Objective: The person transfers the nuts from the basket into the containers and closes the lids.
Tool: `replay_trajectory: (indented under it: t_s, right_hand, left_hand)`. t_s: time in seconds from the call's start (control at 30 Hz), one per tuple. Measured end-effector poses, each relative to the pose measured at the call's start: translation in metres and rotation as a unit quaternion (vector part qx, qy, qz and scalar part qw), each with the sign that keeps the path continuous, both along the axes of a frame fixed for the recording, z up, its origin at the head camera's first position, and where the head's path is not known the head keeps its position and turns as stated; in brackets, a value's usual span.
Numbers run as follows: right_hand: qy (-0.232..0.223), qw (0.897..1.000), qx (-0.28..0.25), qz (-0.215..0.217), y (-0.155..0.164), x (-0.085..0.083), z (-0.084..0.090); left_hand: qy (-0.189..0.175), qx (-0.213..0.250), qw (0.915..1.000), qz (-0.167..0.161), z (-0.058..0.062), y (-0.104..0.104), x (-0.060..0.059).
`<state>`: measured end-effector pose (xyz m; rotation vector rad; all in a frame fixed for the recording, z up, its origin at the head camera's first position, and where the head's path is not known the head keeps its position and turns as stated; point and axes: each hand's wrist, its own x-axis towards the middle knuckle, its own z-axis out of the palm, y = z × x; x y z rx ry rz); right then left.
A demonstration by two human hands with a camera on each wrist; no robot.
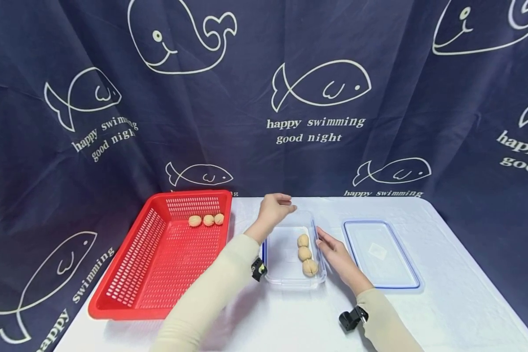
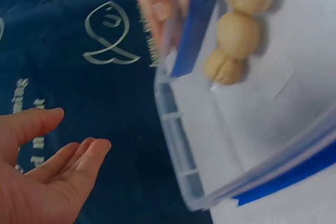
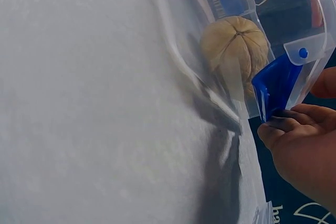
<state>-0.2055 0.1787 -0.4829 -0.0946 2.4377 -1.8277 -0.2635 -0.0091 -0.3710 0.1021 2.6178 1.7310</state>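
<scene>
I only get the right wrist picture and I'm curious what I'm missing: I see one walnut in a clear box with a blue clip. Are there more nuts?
Observer: Yes, three walnuts lie in a row inside the clear container.
Operator: Does that box have a lid somewhere?
Observer: The lid lies flat on the table, to the right of the container, beyond the right hand.
Operator: And where is the other hand?
Observer: The left hand is over the container's far rim, fingers relaxed, holding nothing.
</scene>
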Motion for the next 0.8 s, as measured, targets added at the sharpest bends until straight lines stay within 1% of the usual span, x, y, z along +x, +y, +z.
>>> replay_trajectory:
  t_s: [0.07, 0.2, 0.3, 0.4, 0.53, 0.63, 0.73, 0.8]
  right_hand:
    - [-0.002, 1.0, 0.005, 0.0, 0.0, 0.001, 0.001]
    - [-0.007, 1.0, 0.01, 0.003, 0.0, 0.002, 0.002]
    - [-0.008, 1.0, 0.007, 0.003, 0.0, 0.002, 0.003]
    - [-0.009, 1.0, 0.006, 0.003, 0.0, 0.003, 0.002]
    - [-0.01, 1.0, 0.005, 0.001, 0.0, 0.003, 0.001]
    - [-0.008, 1.0, 0.003, -0.001, 0.0, 0.002, 0.001]
    - [-0.008, 1.0, 0.002, -0.003, 0.0, 0.002, 0.001]
    - [-0.01, 1.0, 0.004, -0.003, 0.0, 0.002, 0.002]
  left_hand:
    - [-0.007, 0.045, 0.999, 0.002, 0.007, -0.008, -0.002]
    - [-0.021, 0.117, 0.9928, 0.006, 0.02, -0.028, -0.005]
    - [-0.022, 0.15, 0.9884, 0.012, 0.029, -0.045, -0.008]
    - [-0.02, 0.177, 0.9838, 0.022, 0.033, -0.065, -0.011]
    - [-0.011, 0.215, 0.9759, 0.036, 0.033, -0.09, -0.017]
    - [0.011, 0.233, 0.9714, 0.047, 0.031, -0.107, -0.021]
    - [0.032, 0.236, 0.9691, 0.064, 0.027, -0.123, -0.024]
    - [0.046, 0.235, 0.968, 0.075, 0.021, -0.133, -0.026]
